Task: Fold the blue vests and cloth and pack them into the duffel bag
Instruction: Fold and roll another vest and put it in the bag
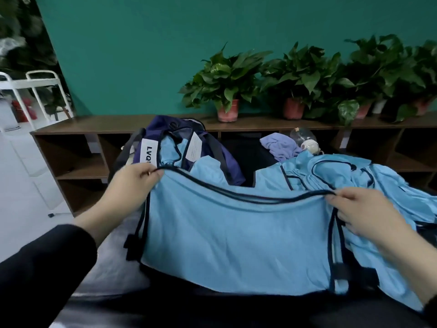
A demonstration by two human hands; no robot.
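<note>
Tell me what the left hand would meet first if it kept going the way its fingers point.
Probably the duffel bag, just beyond the left hand, which pinches the vest; depth is uncertain.

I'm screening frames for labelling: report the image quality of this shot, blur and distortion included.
Head view: wide-angle bend bows the shelf and tilts the wall edge at left; soft, even light, no glare; the left hand, right hand and blue vest are slightly soft; the bottom edge falls dark.

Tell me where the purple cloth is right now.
In the head view, the purple cloth lies crumpled at upper centre-right, beside a clear bottle, beyond the blue vests.
</note>
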